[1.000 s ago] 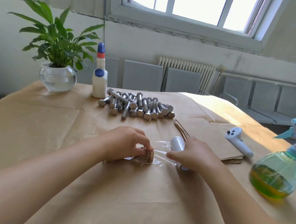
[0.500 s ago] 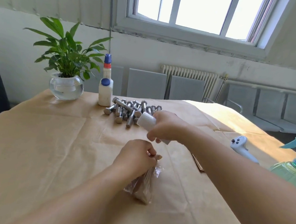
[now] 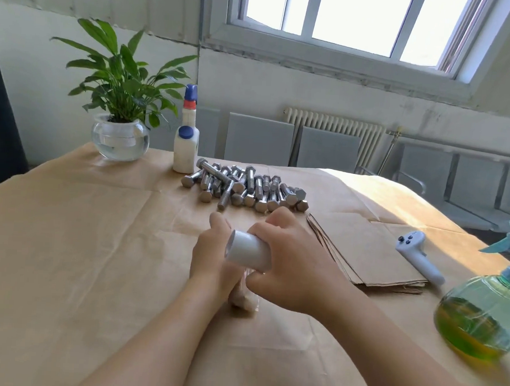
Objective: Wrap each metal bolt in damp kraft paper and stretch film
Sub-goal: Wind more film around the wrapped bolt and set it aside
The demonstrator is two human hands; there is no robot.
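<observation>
Clingy thin film over soft damp kraft on a heavy steel core — the wrapped bolt (image 3: 243,298) stands on the table (image 3: 65,241), left hand (image 3: 211,258) curled round it, right hand (image 3: 291,266) gripping the film roll (image 3: 248,250) — best held at the rigid shank.

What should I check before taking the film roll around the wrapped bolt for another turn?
1. Right hand grips the white stretch film roll: ok.
2. Left hand holds the paper-wrapped bolt bundle: ok, though the hands mostly hide it.
3. Film runs taut from roll to bundle: cannot tell, the stretch is blurred.
4. Bundle's near end covered by clear film: cannot tell.
5. Pile of bare silver hex bolts stays apart from the hands: ok.
6. Stack of cut brown kraft sheets lies ready at the right: ok.
</observation>
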